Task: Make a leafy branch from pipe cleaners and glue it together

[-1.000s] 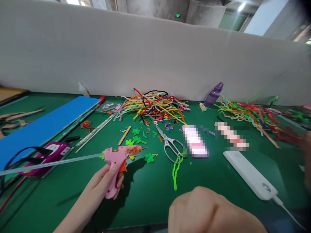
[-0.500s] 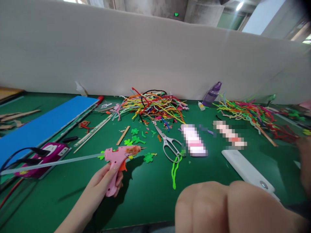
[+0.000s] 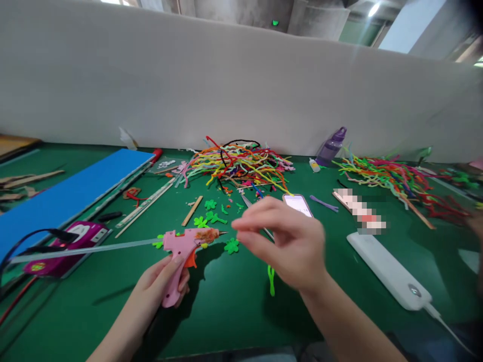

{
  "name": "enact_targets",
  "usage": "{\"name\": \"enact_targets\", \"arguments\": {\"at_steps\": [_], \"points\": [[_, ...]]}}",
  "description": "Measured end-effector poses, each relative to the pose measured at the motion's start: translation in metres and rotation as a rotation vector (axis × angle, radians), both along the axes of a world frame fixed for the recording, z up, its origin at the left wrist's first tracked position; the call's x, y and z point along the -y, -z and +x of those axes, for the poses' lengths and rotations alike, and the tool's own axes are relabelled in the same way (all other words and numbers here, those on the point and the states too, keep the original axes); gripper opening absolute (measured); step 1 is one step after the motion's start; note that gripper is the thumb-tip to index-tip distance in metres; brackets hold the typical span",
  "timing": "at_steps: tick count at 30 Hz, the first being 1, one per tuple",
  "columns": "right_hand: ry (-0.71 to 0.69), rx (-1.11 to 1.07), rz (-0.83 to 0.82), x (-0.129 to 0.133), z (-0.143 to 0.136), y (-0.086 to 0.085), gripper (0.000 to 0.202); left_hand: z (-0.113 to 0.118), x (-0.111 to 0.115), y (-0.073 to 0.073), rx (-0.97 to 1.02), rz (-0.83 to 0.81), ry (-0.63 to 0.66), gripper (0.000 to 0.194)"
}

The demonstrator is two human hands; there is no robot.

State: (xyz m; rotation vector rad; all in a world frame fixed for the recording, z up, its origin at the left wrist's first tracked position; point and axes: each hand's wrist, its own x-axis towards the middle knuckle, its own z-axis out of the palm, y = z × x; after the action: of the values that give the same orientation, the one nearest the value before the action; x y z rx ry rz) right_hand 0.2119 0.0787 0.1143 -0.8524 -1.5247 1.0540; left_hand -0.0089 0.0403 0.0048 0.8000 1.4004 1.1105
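My left hand (image 3: 175,281) is wrapped around the handle of a pink hot glue gun (image 3: 181,246), its nozzle pointing right. A long translucent glue stick (image 3: 94,250) sticks out of the gun's back. My right hand (image 3: 281,236) hovers just right of the nozzle, fingertips and thumb drawn together in a pinch; anything between them is too small to make out. Behind that hand, the scissors (image 3: 247,201) are mostly hidden. Green pipe-cleaner flowers (image 3: 231,246) lie around the gun, and a bent green pipe cleaner (image 3: 271,281) rests below my right hand.
A heap of coloured pipe cleaners (image 3: 237,163) lies at the back, another heap (image 3: 388,176) to the right. A phone (image 3: 298,203), white power bank (image 3: 388,271) and purple bottle (image 3: 330,149) sit rightward. On the left are a blue board (image 3: 83,186) and purple power strip (image 3: 70,249).
My right hand has moved from the lower right, close to the camera, up and left to beside the nozzle, now covering most of the scissors. My left hand and the glue gun stay almost still.
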Motion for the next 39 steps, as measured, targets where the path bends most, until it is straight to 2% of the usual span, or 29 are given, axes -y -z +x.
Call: {"name": "enact_targets", "arguments": {"at_steps": [1,2,5,8,10,17,22,26,31,35,39], "points": [[-0.052,0.054,0.137,-0.015,-0.001,0.011,0.009,-0.001,0.000,0.002,0.020,-0.004,0.025,0.041],[-0.101,0.153,0.204,-0.030,0.000,0.024,0.010,-0.001,0.000,0.004,0.046,-0.009,0.041,0.041],[-0.169,0.567,0.320,-0.064,0.011,0.066,0.016,-0.002,0.000,0.010,0.127,-0.021,0.010,0.040],[-0.232,0.884,0.426,-0.076,0.020,0.096,0.033,-0.003,0.001,0.014,0.163,-0.033,-0.011,0.039],[-0.261,0.982,0.484,-0.075,0.021,0.105,0.041,-0.004,0.000,0.015,0.170,-0.036,-0.008,0.037],[-0.284,1.075,0.548,-0.073,0.018,0.110,0.037,-0.004,-0.004,0.009,0.192,-0.044,-0.004,0.033],[-0.279,1.066,0.544,-0.077,0.016,0.118,0.029,-0.001,-0.006,0.005,0.181,-0.016,-0.058,0.031],[-0.272,1.050,0.535,-0.079,0.014,0.119,0.024,-0.004,-0.006,0.006,0.143,0.012,-0.043,0.044],[-0.151,1.060,0.490,-0.081,0.012,0.122,0.021,-0.006,-0.007,0.006,0.176,0.000,-0.053,0.030],[-0.063,1.042,0.478,-0.082,0.010,0.127,0.025,-0.004,-0.007,0.007,0.165,0.001,-0.037,0.031],[0.060,0.946,0.516,-0.084,0.017,0.122,0.031,0.001,-0.007,0.009,0.135,-0.012,-0.024,0.034]]}}
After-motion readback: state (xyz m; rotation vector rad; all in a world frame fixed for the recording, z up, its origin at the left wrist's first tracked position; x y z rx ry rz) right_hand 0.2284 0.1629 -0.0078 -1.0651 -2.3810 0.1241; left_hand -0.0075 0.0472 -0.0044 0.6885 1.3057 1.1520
